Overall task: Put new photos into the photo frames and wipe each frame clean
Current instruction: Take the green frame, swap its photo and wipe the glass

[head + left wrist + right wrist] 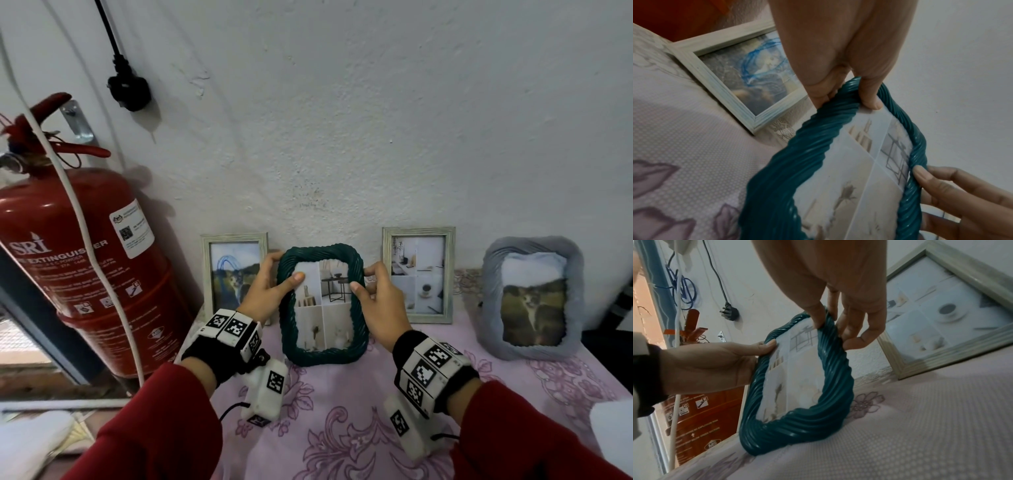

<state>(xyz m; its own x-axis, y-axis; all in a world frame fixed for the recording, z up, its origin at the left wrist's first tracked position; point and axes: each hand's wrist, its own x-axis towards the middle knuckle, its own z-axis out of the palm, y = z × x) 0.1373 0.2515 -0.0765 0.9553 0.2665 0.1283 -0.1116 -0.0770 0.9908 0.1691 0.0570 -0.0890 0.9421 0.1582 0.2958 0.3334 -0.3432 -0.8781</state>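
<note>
A dark green twisted-rim photo frame [359, 318] [805, 149] [838, 369] stands upright on the pink flowered tablecloth [342, 411], its bottom edge on the cloth. It holds a collage photo of pale interiors [322, 308]. My left hand [274, 284] [849, 91] pinches its upper left rim, thumb on the glass. My right hand [370, 291] [838, 327] pinches the upper right rim, thumb on the front and fingers behind.
Against the white wall stand a pale wooden frame with a cat photo [233, 274], a second wooden frame with a collage [418, 274] and a grey ruffled frame with a cat photo [532, 298]. A red fire extinguisher [85, 260] stands left of the table. A white object [613, 431] lies at the right edge.
</note>
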